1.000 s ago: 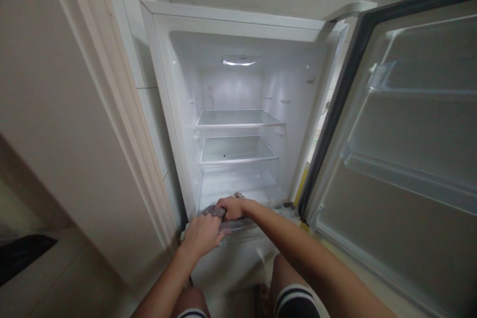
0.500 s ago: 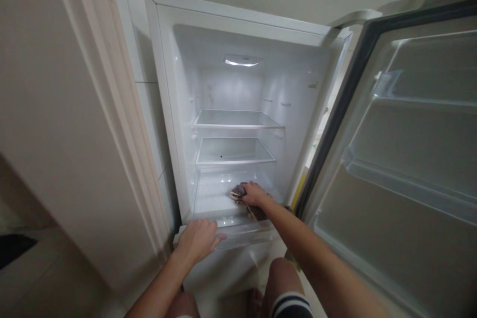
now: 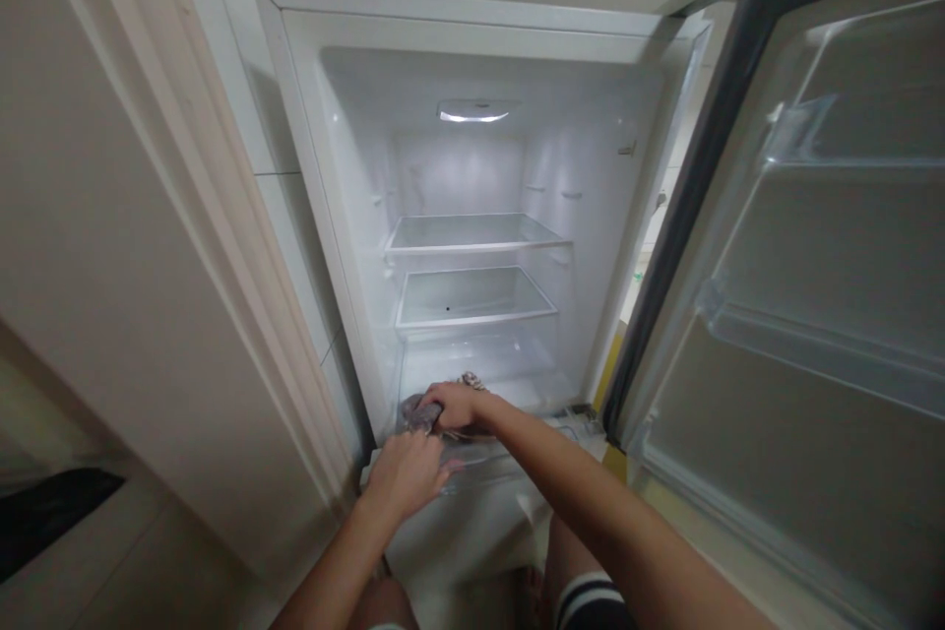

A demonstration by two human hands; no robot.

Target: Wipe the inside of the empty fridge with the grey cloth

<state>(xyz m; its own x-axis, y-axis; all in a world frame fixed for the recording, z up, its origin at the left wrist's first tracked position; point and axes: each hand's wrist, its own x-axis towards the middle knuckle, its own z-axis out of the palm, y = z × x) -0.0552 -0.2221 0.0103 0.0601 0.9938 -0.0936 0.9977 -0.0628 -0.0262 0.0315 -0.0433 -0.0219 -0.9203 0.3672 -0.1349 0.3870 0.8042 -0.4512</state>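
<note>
At the lower centre of the frame, we see a crumpled, greyish-brown cloth (image 3: 419, 411) along the front of a clear plastic drawer (image 3: 491, 472) in the white refrigerator (image 3: 472, 31). Above sit a smooth upper shelf (image 3: 476, 232) and a lower shelf (image 3: 487, 293) with a small dark speck (image 3: 447, 308). Our right hand (image 3: 456, 406), palm down, pinches the cloth. Our left hand (image 3: 406, 472) bends over the drawer's front edge, thumb spread rightward; its fingertips are hidden, so we cannot tell their grip.

Part of the cloth (image 3: 419, 413) out of sight behind the right grip (image 3: 456, 406), fridge door (image 3: 812, 246) partly past the right edge
</note>
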